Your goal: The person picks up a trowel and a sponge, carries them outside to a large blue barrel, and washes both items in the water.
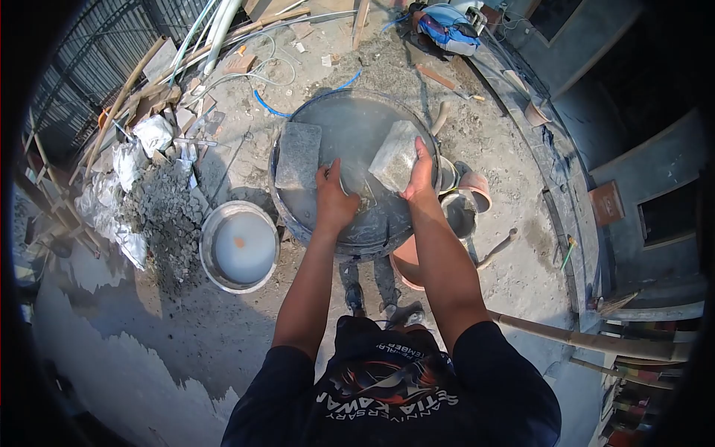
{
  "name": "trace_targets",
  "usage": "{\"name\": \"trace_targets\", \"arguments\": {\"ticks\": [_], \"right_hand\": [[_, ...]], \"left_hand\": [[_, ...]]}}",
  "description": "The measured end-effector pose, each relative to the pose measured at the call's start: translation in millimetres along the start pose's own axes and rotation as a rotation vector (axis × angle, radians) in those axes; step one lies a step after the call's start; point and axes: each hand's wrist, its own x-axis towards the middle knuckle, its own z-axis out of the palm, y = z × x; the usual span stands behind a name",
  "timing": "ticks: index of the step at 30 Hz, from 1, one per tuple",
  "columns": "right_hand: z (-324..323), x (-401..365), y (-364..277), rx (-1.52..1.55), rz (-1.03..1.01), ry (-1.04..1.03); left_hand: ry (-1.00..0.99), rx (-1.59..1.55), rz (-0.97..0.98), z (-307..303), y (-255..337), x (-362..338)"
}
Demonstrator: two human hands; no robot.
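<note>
Block [395, 155] in right hand [419, 180], tub [372, 244] seemingly water-filled

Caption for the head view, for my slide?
Left hand at one stone block, right hand gripping second stone block, at round tub.

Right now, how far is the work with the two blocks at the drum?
Done: grey block and pale block are at the water-filled drum. In hand: left hand grips the grey one, right hand the pale one, above water. Left: neither is set aside yet.

shirt [477, 395]: dark navy, short-sleeved | chest print [387, 386]: white lettering, orange graphic
</note>
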Motion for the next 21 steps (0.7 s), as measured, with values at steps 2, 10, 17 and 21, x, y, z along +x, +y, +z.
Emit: {"name": "trace_targets", "arguments": {"ticks": [2,10,17,21], "right_hand": [[0.4,-4.5,1.1,0.000,0.016,-0.037],[-1.4,-4.7,15.1,-0.052,0.103,-0.160],[0.2,-8.6,8.9,-0.145,0.128,-0.155],[0.7,-4.9,9.9,-0.137,0.156,-0.182]], "left_hand": [[0.005,-0.011,-0.034,0.9,5.5,5.4],[0.164,-0.182,0.215,34.2,-13.5,12.7],[-0.105,0.013,0.333,19.6,5.6,4.8],[-0.284,0.096,0.132,16.7,17.3,10.6]]}}
